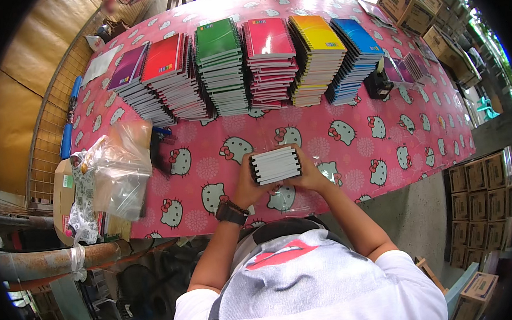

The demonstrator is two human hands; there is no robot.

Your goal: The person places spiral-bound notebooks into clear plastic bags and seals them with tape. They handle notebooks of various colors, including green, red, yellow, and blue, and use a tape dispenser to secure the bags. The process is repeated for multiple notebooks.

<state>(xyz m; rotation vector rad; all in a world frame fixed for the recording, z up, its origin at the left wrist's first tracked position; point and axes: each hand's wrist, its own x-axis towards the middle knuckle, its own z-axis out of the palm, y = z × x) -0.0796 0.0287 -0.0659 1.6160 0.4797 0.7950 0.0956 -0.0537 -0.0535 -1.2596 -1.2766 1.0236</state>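
A small stack of spiral notebooks (275,165) stands near the table's front edge, page edges up and black binding coils along its sides. My left hand (248,184) is wrapped round the stack's left side, with a dark watch on the wrist. From the right, my right hand (308,171) presses against the opposite side. The covers of these notebooks are hidden. Beyond my hands, a row of tall notebook piles spans the table: purple (128,67), red (164,57), green (216,40), pink (268,37), yellow (317,33) and blue (356,36).
Clear plastic bags (119,183) lie at the table's left edge, by an open carton (63,198). A black tape dispenser (378,85) sits right of the blue pile, near purple sheets (400,69). Stacked cardboard boxes (477,205) stand on the right.
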